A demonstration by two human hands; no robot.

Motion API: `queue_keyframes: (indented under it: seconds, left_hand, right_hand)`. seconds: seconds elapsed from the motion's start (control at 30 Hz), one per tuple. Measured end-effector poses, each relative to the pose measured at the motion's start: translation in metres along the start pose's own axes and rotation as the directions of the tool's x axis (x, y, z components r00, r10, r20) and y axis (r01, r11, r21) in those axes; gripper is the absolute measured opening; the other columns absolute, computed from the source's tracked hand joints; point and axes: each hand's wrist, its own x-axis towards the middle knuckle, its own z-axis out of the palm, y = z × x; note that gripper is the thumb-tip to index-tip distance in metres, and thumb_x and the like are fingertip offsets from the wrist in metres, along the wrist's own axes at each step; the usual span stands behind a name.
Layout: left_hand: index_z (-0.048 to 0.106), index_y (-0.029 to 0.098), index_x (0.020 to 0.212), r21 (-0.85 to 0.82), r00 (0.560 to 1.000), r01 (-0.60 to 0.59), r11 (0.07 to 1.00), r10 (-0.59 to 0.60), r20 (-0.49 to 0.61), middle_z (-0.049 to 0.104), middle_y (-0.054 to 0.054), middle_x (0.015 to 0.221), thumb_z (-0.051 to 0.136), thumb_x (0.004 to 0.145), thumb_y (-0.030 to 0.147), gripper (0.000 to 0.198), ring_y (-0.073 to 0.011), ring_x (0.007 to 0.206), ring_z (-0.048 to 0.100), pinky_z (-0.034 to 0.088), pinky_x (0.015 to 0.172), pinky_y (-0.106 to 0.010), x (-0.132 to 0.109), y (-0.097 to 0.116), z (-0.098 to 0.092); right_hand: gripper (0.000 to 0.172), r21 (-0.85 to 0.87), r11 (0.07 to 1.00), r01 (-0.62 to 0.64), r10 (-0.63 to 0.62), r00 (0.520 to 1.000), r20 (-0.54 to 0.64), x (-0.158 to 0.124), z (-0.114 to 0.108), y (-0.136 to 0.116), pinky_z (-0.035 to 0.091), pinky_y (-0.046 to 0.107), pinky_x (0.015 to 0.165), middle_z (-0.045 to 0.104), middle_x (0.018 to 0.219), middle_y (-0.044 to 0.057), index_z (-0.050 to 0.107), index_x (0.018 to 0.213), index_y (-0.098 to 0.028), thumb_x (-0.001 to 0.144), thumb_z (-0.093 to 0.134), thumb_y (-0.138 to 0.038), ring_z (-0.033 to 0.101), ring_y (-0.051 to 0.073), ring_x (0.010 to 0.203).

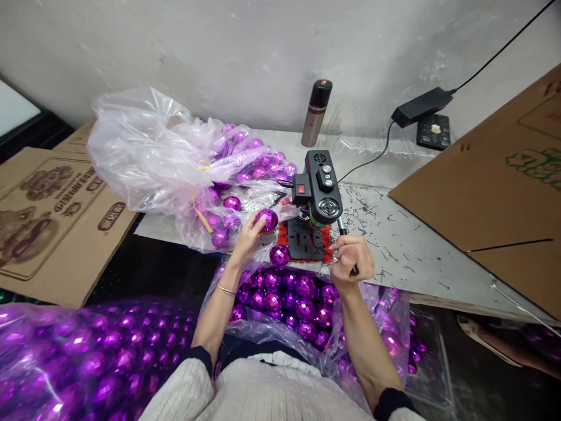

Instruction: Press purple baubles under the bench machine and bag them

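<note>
Between the fingers of my left hand (pixel 249 235) is a shiny purple faceted bauble (pixel 269 220), held left of a small black bench press machine (pixel 323 187) with a red switch. My right hand (pixel 352 259) is wrapped round the black-gripped lever handle (pixel 343 230) on the machine's right side. Under the machine's head sits a slotted black base plate (pixel 305 240) on a red mat (pixel 283 233). Another purple bauble (pixel 279 255) rests at the mat's front left corner. Many more baubles (pixel 289 295) fill an open plastic bag on my lap.
A tied clear bag (pixel 144 146) with baubles lies left on the table (pixel 377 234), where small dark bits are scattered. Behind stand a spray can (pixel 317 113) and a power adapter (pixel 423 106). Cardboard boxes (pixel 499 187) flank both sides. A large bauble bag (pixel 96 356) lies lower left.
</note>
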Motion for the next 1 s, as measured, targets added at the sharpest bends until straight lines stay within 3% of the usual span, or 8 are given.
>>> queue_keyframes:
  seconds: [0.17,0.27,0.43,0.57,0.77,0.9,1.0]
  left_hand:
    - [0.065,0.021,0.141,0.055,0.986,0.105,0.993,-0.111,0.124,0.070,-0.013,0.138,0.082,0.084,0.052,0.067,-0.0296,0.117,0.072,0.067,0.092,-0.043,-0.023,-0.019,0.011]
    - [0.063,0.023,0.141,-0.010,0.989,0.122,0.993,-0.120,0.091,0.068,-0.012,0.140,0.082,0.084,0.050,0.066,-0.0272,0.118,0.071,0.066,0.092,-0.039,-0.029,-0.024,0.010]
    - [0.064,0.025,0.135,-0.185,0.985,0.157,0.970,-0.141,0.099,0.072,-0.008,0.134,0.085,0.082,0.041,0.059,-0.0213,0.114,0.073,0.064,0.096,-0.036,-0.016,-0.026,0.015]
    - [0.062,0.023,0.125,-0.217,0.985,0.169,0.962,-0.154,0.084,0.075,-0.006,0.122,0.088,0.077,0.040,0.058,-0.0187,0.103,0.075,0.062,0.097,-0.036,-0.004,-0.032,0.030]
    - [0.051,0.022,0.128,-0.121,0.999,0.029,0.992,-0.032,-0.023,0.077,-0.007,0.109,0.089,0.075,0.051,0.072,-0.0210,0.101,0.077,0.058,0.103,-0.040,-0.002,-0.047,0.052]
    - [0.048,0.022,0.143,0.057,0.992,-0.126,0.990,0.127,-0.012,0.073,-0.012,0.131,0.084,0.082,0.053,0.077,-0.0253,0.124,0.071,0.051,0.115,-0.043,-0.002,-0.054,0.065]
    - [0.060,0.023,0.140,0.244,0.978,-0.205,0.948,0.210,0.007,0.070,-0.012,0.138,0.085,0.082,0.049,0.069,-0.0305,0.136,0.064,0.046,0.121,-0.046,-0.001,-0.059,0.070]
  right_hand:
    - [0.037,-0.009,1.000,0.009,-0.009,1.000,0.005,0.001,-0.001,-0.001,0.044,0.030,0.054,0.060,0.063,-0.001,0.052,0.068,-0.023,0.104,0.049,-0.024,0.060,0.014,0.057]
    - [0.036,-0.012,1.000,-0.007,0.007,1.000,0.002,0.000,-0.001,-0.001,0.044,0.031,0.055,0.061,0.064,-0.001,0.053,0.068,-0.023,0.103,0.048,-0.024,0.060,0.014,0.058]
    - [0.035,0.003,1.000,-0.014,0.014,1.000,-0.009,-0.001,0.001,-0.001,0.043,0.031,0.055,0.060,0.065,-0.001,0.051,0.068,-0.023,0.102,0.049,-0.022,0.059,0.014,0.058]
    - [0.033,-0.003,1.000,-0.006,0.006,1.000,-0.001,-0.001,0.000,0.000,0.043,0.031,0.056,0.061,0.067,-0.001,0.050,0.069,-0.023,0.102,0.049,-0.022,0.059,0.013,0.058]
    - [0.035,-0.015,0.999,-0.028,0.028,1.000,0.013,0.003,-0.001,-0.005,0.044,0.031,0.056,0.061,0.065,0.000,0.052,0.068,-0.023,0.103,0.049,-0.023,0.059,0.014,0.058]
    - [0.038,-0.023,0.997,-0.075,0.075,0.997,-0.006,0.019,0.000,-0.014,0.042,0.031,0.055,0.058,0.062,-0.001,0.050,0.066,-0.023,0.104,0.047,-0.023,0.059,0.014,0.058]
    - [0.039,-0.029,0.993,-0.113,0.113,0.993,-0.016,0.034,0.002,-0.021,0.042,0.031,0.054,0.058,0.061,-0.001,0.050,0.066,-0.023,0.105,0.047,-0.023,0.057,0.013,0.057]
